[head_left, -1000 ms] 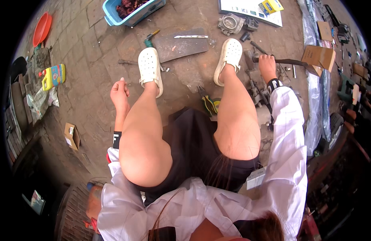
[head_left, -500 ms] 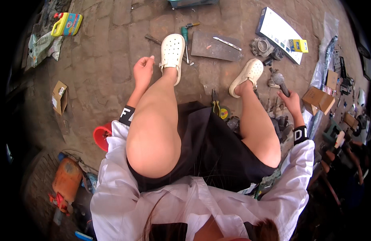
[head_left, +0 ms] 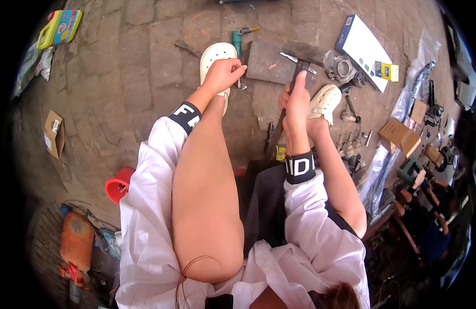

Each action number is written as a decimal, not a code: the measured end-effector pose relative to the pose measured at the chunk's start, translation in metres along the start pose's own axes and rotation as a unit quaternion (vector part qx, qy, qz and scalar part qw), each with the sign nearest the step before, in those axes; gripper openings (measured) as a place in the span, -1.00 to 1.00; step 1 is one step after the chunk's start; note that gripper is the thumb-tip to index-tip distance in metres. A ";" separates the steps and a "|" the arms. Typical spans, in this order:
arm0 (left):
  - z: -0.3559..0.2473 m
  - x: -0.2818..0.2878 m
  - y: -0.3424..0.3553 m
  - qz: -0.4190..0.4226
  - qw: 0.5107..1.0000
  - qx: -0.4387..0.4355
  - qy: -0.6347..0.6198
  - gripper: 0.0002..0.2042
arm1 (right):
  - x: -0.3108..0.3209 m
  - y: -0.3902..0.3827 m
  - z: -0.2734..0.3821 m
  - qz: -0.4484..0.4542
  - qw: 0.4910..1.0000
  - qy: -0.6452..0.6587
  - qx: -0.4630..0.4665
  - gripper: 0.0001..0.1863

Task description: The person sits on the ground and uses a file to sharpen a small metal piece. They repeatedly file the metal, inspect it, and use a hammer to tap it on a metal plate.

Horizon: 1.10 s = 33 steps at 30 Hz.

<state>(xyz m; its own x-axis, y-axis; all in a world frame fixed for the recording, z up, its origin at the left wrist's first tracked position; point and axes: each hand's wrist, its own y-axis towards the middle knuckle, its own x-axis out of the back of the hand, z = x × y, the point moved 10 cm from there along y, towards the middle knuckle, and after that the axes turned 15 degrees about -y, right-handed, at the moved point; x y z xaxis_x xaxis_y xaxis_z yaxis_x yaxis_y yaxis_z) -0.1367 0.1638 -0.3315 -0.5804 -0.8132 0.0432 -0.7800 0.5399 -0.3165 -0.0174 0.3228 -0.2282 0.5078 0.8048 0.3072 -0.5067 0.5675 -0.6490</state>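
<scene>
Hammer (head_left: 303, 61) sits in my right hand (head_left: 298, 100), head resting on or just over the grey metal plate (head_left: 266, 63) that lies on the stone paving (head_left: 145, 67) between the two white clogs (head_left: 215, 55).

Head view, hands: right hand is wrapped shut around the dark handle, thumb lying along its top, grip high up near the head. Left hand (head_left: 223, 73) is curled closed, fingertips pinched over something too small to make out, beside the plate's left edge and above the left clog.

How I judge the step should go: keep the small piece flat on the plate, left fingertips clear of the strike spot. A grip this close to the head suits short, light taps; wrist only, face square to the plate.

Head view, materials: plate is flat, dull, scuffed steel, roughly rectangular. Hammer head looks dark and worn. Clogs are smooth moulded foam. Paving is rough, dusty brick-like blocks.

Around: ridged round metal part (head_left: 342, 67) just right of the plate, white and blue flat box (head_left: 362, 47) beyond it, green-handled tool (head_left: 237, 41) near the plate's upper left, red plastic tub (head_left: 118, 184) by my left hip.
</scene>
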 end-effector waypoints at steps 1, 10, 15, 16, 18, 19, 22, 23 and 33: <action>0.004 0.004 -0.002 -0.001 1.000 -0.008 -0.005 -0.72 | -0.003 -0.001 -0.027 -0.011 0.999 -0.010 -0.035 -0.36; 0.002 0.003 -0.002 -0.020 1.000 -0.003 -0.011 -0.73 | 0.049 -0.011 -0.030 -0.195 0.968 -0.053 0.151 -0.42; 0.001 0.009 -0.004 -0.041 0.999 -0.005 -0.015 -0.75 | 0.004 0.013 -0.072 -0.209 0.906 -0.322 0.179 -0.45; 0.002 0.010 -0.002 -0.043 0.999 -0.014 -0.014 -0.75 | -0.009 0.021 -0.080 -0.183 0.882 -0.412 0.140 -0.42; 0.004 0.010 0.000 -0.040 0.999 -0.025 -0.014 -0.75 | -0.002 0.032 -0.102 -0.117 0.952 -0.279 0.051 -0.38; 0.001 0.013 0.000 -0.043 0.999 -0.028 -0.012 -0.75 | -0.005 0.037 -0.107 -0.076 0.975 -0.208 0.009 -0.37; 0.001 0.015 -0.005 -0.054 0.998 -0.033 -0.022 -0.74 | 0.003 0.011 -0.070 -0.065 0.997 -0.006 -0.038 -0.38; 0.000 0.013 -0.003 -0.047 0.998 -0.026 -0.020 -0.74 | 0.012 0.003 -0.049 -0.078 0.997 -0.012 -0.004 -0.37; -0.002 0.011 -0.006 -0.049 0.998 -0.028 -0.002 -0.76 | 0.010 0.029 -0.063 -0.160 0.887 -0.427 0.073 -0.30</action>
<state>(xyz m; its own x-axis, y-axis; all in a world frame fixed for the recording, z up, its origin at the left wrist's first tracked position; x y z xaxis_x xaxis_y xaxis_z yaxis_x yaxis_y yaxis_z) -0.1389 0.1516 -0.3269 -0.4990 -0.8639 0.0678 -0.8453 0.4681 -0.2575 0.0171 0.3364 -0.2882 -0.0386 0.4015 0.9151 -0.5485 0.7569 -0.3553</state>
